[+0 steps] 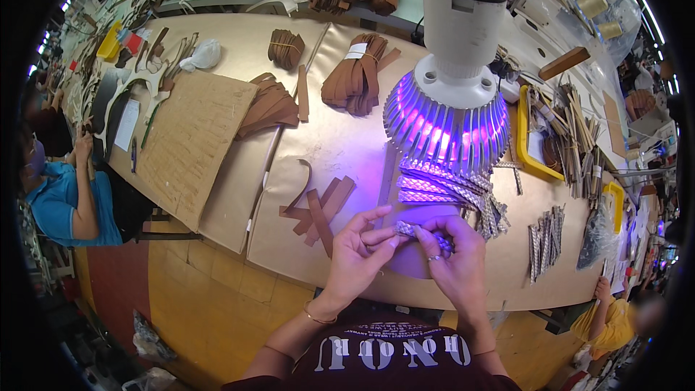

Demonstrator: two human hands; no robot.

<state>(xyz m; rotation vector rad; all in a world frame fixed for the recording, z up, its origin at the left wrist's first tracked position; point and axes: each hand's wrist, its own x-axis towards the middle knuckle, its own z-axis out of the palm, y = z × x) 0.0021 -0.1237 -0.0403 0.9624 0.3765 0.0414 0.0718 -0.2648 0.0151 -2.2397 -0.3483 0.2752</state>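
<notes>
My left hand (360, 252) and my right hand (457, 252) meet over the near edge of the table. Between them is a silvery braided strip (407, 229), tinted violet by the lamp. My right thumb and fingers clasp it, and part of it shows under that palm. At its other end my left thumb pinches against a finger, with the index finger lifted. Just beyond my hands lies a fanned pile of similar braided strips (434, 187), partly hidden by a large lamp (449, 119) with a finned metal head. Flat brown strips (329, 210) lie loose to the left of my hands.
Brown strip bundles (355, 76) lie farther back. A brown board (192, 141) covers the left side. More braided strips (546, 241) and a yellow tray (523, 130) are at the right. Another person in blue (79, 199) sits at left; one in yellow (604, 322) is lower right.
</notes>
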